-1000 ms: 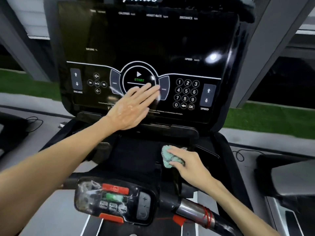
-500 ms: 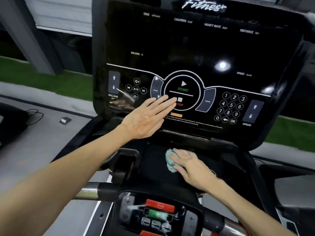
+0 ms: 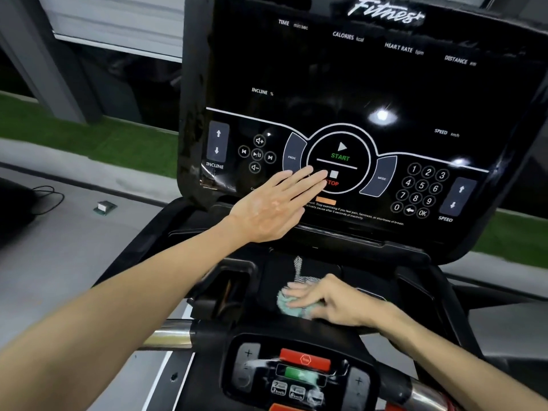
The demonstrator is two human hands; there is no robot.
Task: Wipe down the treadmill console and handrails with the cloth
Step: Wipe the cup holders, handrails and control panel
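Note:
The black treadmill console fills the upper middle, its glossy panel printed with START, STOP and a number pad. My left hand lies flat with straight fingers on the panel's lower part, fingertips by the STOP mark. Below it, my right hand presses a small teal cloth onto the dark tray under the panel; the fingers lie over the cloth. A chrome handrail runs across the bottom left, with a lower control pod in front.
A cup-holder recess sits left of the tray. On the grey floor at left lie a small box and a black cable. A strip of green turf and grey pillars stand behind the console.
The view has swung left and closer, so the console sits further right. My right hand has slid the cloth left and toward me across the tray. My left hand stays flat on the panel.

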